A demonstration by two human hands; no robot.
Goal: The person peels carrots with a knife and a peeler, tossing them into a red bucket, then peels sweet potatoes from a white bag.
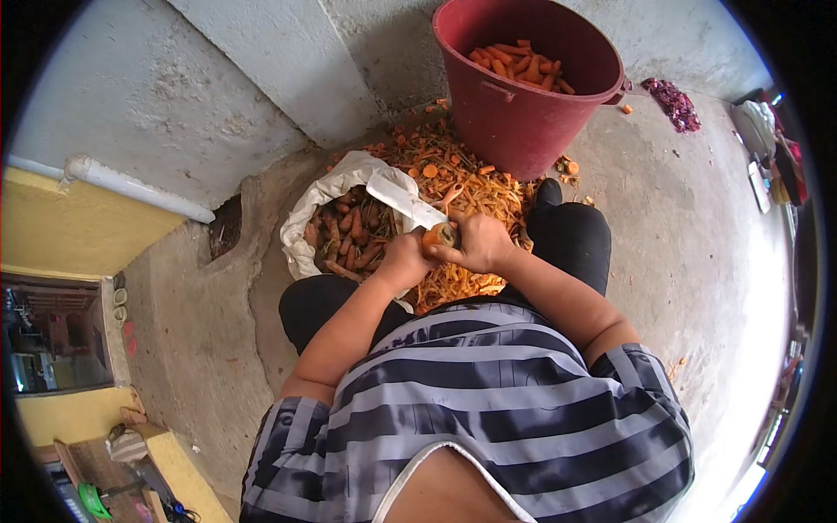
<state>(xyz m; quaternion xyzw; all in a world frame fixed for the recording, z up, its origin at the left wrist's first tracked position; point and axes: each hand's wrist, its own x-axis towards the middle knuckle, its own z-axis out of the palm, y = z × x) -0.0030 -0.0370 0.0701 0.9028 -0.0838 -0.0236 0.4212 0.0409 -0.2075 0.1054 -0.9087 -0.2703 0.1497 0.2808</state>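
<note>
My left hand (405, 261) is closed around a thick carrot (440, 236), its stem end showing between my hands. My right hand (481, 244) is closed on a knife, its thumb against the carrot. The handle is hidden by the fingers. The wide, pale knife blade (403, 199) points up and left over a white sack (299, 228). Unpeeled carrots (346, 234) with dirt and bits of stem fill the open sack. Beneath and beyond my hands lies a heap of orange carrot peelings (488, 202).
A tall red bin (523, 118) holding peeled carrots (521, 65) stands against the wall ahead. Dark red scraps (671, 105) lie on the floor at right. A white pipe (139, 187) runs along the left wall above a floor hole (226, 227). My knees flank the peelings.
</note>
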